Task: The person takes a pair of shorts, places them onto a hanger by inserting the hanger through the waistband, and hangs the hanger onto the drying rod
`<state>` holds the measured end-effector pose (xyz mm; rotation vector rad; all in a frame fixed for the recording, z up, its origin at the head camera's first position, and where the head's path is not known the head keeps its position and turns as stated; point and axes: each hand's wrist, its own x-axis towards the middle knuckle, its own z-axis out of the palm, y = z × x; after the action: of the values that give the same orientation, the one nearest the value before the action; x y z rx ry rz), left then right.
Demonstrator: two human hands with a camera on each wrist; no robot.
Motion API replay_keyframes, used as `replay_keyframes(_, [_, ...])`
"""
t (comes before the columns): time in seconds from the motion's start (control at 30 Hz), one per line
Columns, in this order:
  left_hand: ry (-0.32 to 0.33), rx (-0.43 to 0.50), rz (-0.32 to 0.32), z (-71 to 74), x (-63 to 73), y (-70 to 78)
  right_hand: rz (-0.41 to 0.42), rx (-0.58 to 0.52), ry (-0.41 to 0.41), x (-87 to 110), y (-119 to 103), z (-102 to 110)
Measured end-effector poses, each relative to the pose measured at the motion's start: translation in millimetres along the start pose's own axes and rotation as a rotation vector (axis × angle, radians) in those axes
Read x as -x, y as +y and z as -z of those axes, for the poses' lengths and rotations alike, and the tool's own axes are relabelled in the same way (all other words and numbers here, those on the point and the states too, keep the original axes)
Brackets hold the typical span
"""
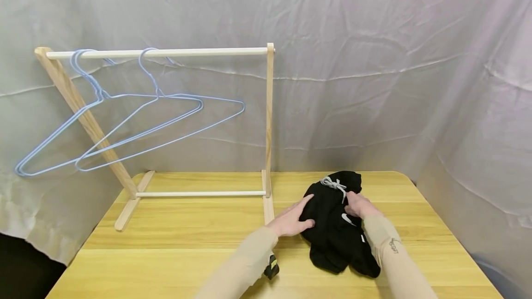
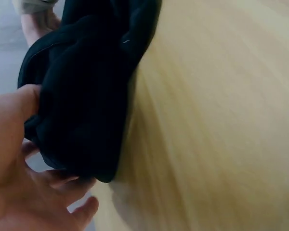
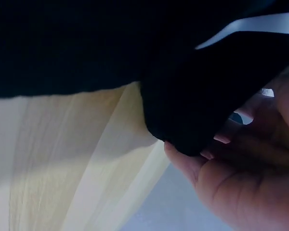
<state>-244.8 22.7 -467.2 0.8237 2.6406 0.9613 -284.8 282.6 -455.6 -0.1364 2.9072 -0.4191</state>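
Black drawstring shorts (image 1: 330,239) lie bunched on the table, waist toward the back. A grey drawstring (image 1: 332,183) is tied in a bow at the waist, and a white swoosh (image 1: 348,219) shows on the front. My left hand (image 1: 289,221) touches their left side, thumb and fingers spread apart; in the left wrist view its fingertips reach to the cloth's edge. On the opposite side my right hand (image 1: 360,206) pinches the fabric. The right wrist view shows the right thumb (image 3: 185,163) at a fold of the black cloth, with the other fingers partly hidden behind it.
A wooden rack (image 1: 268,119) with a white top rail (image 1: 208,52) stands at the left. Several blue wire hangers (image 1: 158,96) hang from it. A small black object (image 1: 272,267) sits by my left forearm. Grey curtains (image 1: 374,59) surround the wooden table (image 1: 187,234).
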Motion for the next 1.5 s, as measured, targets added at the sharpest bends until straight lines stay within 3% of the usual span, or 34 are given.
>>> replay_keyframes(0.17, [0.050,-0.058,-0.035,-6.1,0.6,-0.6,0.000,-0.019,0.016,8.2,-0.4,3.1])
replay_keyframes(0.43, [0.230,-0.355,-0.146,-16.6,14.5,7.7,0.032,-0.048,0.039,25.2,-2.5,1.1])
replay_keyframes(0.53, [0.259,-0.403,-0.180,-18.3,20.8,10.2,0.034,-0.057,0.047,31.1,-4.1,-0.4])
replay_keyframes(0.7, [0.254,-0.385,-0.198,-16.5,32.1,11.2,0.076,-0.025,0.075,36.6,-8.1,-4.3])
replay_keyframes(0.97, [0.271,-0.452,-0.248,-19.5,56.8,12.1,0.120,0.016,0.130,50.2,-17.6,-10.0])
replay_keyframes(1.3, [0.254,-0.366,-0.280,-17.7,88.8,6.7,0.151,0.002,0.157,68.3,-32.1,-18.8])
replay_keyframes(1.5, [0.217,-0.314,-0.240,-10.4,105.2,1.8,0.157,-0.024,0.149,78.6,-42.4,-22.8])
